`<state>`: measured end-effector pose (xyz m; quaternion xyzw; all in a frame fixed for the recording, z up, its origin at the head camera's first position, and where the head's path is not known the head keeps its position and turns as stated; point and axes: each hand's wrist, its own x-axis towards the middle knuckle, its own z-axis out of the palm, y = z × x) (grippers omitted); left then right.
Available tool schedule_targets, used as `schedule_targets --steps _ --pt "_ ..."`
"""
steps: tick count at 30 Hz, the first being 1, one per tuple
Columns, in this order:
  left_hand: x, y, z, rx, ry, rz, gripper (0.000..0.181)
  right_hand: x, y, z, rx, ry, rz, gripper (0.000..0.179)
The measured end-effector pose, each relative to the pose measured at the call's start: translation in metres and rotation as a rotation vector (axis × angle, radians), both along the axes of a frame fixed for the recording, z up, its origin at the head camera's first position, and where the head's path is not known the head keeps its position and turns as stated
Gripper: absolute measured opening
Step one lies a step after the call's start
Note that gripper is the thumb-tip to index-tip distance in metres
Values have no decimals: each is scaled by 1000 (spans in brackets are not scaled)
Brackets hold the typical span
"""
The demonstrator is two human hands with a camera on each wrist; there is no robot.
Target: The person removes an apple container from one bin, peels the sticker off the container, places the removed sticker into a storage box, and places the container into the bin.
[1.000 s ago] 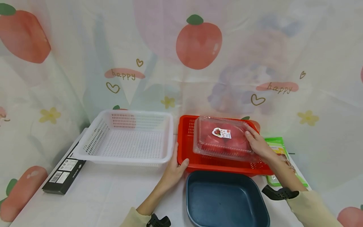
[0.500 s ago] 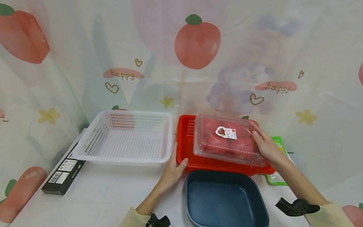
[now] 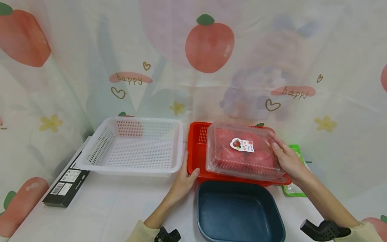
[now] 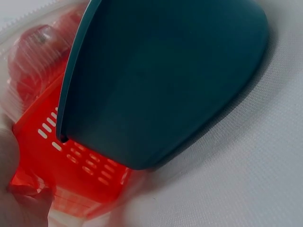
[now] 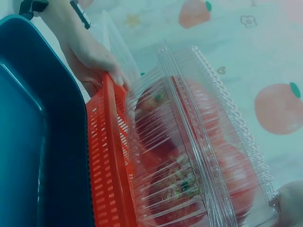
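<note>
A clear plastic clamshell box (image 3: 242,159) of round red fruit, with a white label on its lid, stands over the red slotted basket (image 3: 197,153). My right hand (image 3: 288,161) grips the box's right end, thumb on top; its underside is hidden in the head view. The right wrist view shows the box (image 5: 199,142) tilted, partly above the basket's rim (image 5: 113,142). My left hand (image 3: 182,183) holds the basket's front left corner, thumb over the rim. From the left wrist, the thumb (image 4: 28,205) shows against the red wall.
A dark blue basin (image 3: 239,215) stands right in front of the red basket. To the left is a white slotted basket (image 3: 145,171), close to my left hand, with a long black box (image 3: 68,185) beside it. A green packet (image 3: 294,193) lies under my right forearm.
My right hand has shifted right and slightly nearer, and the fruit box has moved with it, turning a little. The right forearm has swung outward. My left hand stays on the basket.
</note>
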<state>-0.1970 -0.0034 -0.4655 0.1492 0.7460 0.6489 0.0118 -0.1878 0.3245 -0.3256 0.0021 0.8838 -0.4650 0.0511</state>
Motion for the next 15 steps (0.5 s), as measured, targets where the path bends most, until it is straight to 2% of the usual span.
schedule_targets --steps 6,15 --pt "0 1 1 2 12 5 87 12 -2 -3 26 25 -24 62" --pt "-1 2 2 -25 28 42 81 36 -5 -8 18 62 9 61"
